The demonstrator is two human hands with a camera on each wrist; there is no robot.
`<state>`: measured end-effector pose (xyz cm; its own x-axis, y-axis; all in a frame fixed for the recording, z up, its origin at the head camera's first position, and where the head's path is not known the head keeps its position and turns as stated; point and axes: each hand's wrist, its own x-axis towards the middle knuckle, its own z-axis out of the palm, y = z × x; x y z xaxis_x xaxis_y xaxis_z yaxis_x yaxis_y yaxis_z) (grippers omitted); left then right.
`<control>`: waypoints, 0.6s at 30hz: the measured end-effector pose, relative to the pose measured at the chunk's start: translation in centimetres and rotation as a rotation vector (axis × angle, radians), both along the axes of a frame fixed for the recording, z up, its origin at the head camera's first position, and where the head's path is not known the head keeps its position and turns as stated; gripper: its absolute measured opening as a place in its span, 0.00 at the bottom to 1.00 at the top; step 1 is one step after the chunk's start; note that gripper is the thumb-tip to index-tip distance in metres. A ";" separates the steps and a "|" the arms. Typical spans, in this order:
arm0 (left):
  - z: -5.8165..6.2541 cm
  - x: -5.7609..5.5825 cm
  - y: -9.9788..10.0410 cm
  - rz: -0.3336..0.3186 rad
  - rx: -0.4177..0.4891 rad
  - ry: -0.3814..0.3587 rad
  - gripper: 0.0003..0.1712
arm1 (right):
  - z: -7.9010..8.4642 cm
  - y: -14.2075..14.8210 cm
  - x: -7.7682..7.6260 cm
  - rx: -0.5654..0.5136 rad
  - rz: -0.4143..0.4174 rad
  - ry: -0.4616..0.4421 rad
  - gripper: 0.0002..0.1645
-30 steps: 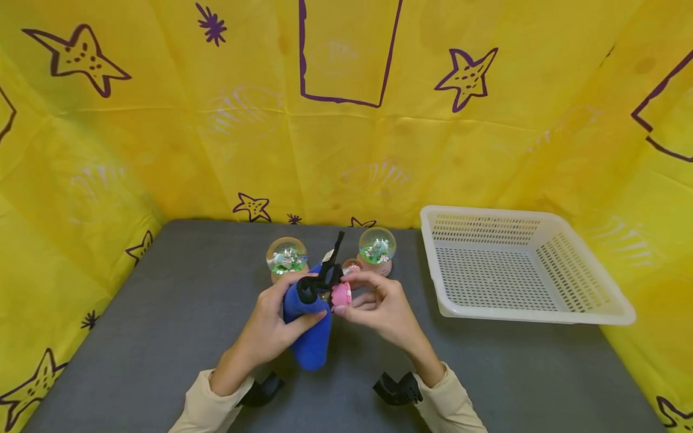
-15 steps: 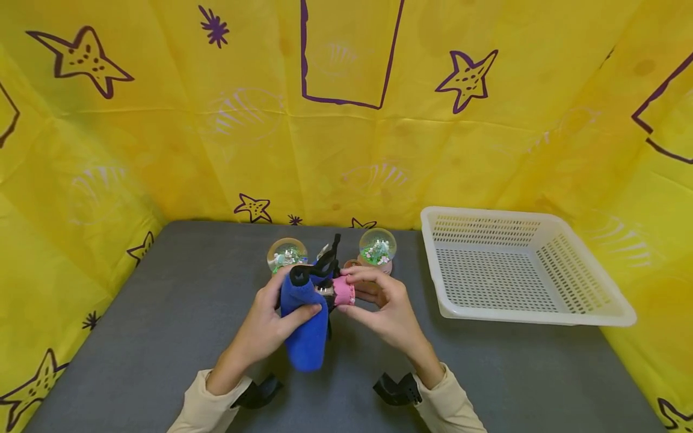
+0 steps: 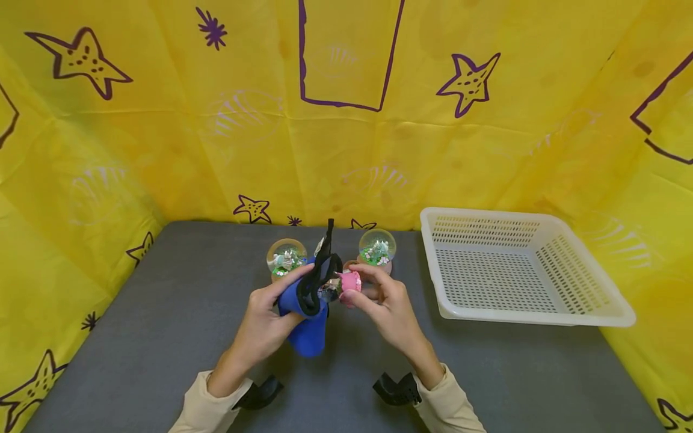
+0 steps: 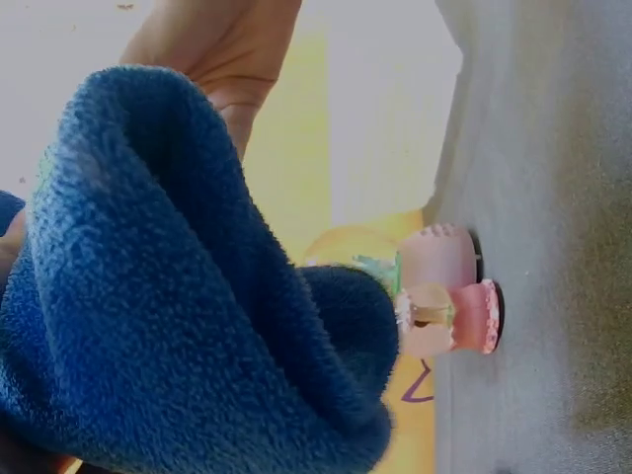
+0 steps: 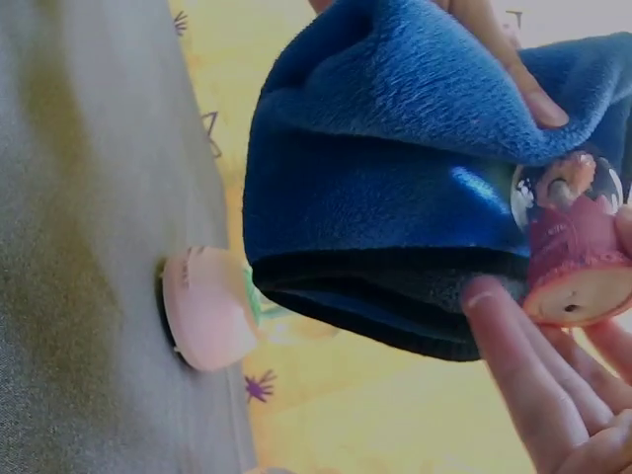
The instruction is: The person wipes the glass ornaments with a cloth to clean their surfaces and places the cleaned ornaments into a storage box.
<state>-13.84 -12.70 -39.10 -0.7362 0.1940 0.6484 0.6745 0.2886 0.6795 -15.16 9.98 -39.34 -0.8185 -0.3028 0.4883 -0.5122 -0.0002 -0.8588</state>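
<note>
My left hand point(image 3: 262, 316) grips a fuzzy blue cloth point(image 3: 310, 337) with black edging, bunched in front of my body. In my right hand point(image 3: 383, 297) a small snow globe lies sideways, held by its pink base point(image 3: 351, 281). Its clear dome points left against the cloth. The right wrist view shows the globe's dark pink base point(image 5: 583, 237) and pale underside, while a fold of cloth point(image 5: 395, 89) touches the dome under my left fingertip. In the left wrist view the cloth point(image 4: 188, 286) fills much of the picture and hides the held globe.
Two larger snow globes stand behind my hands, one left point(image 3: 286, 257) and one right point(image 3: 377, 247). Another small pink globe point(image 4: 476, 318) stands beside the right one, mostly behind my right hand. A white perforated basket point(image 3: 489, 276) sits at the right on the grey table point(image 3: 162, 337).
The small globe has shifted slightly right and turned in my right hand. The cloth has been refolded in my left hand, its black edge now more upright beside the dome.
</note>
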 end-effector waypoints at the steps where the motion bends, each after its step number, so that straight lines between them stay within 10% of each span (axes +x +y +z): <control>1: 0.0 -0.1 0.0 -0.011 0.014 0.017 0.35 | 0.0 0.0 0.0 -0.001 0.017 -0.022 0.22; 6: 0.2 -0.1 -0.2 -0.076 0.086 0.014 0.30 | 0.0 0.3 -0.1 -0.005 0.084 -0.102 0.21; 18: 0.5 0.4 -0.5 -0.091 0.020 -0.301 0.28 | -0.1 0.6 -0.1 0.002 0.168 -0.068 0.27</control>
<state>-13.40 -13.17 -38.59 -0.8756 0.2578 0.4084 0.4649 0.2210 0.8573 -15.23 10.57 -39.45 -0.7872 -0.4391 0.4331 -0.4460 -0.0798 -0.8915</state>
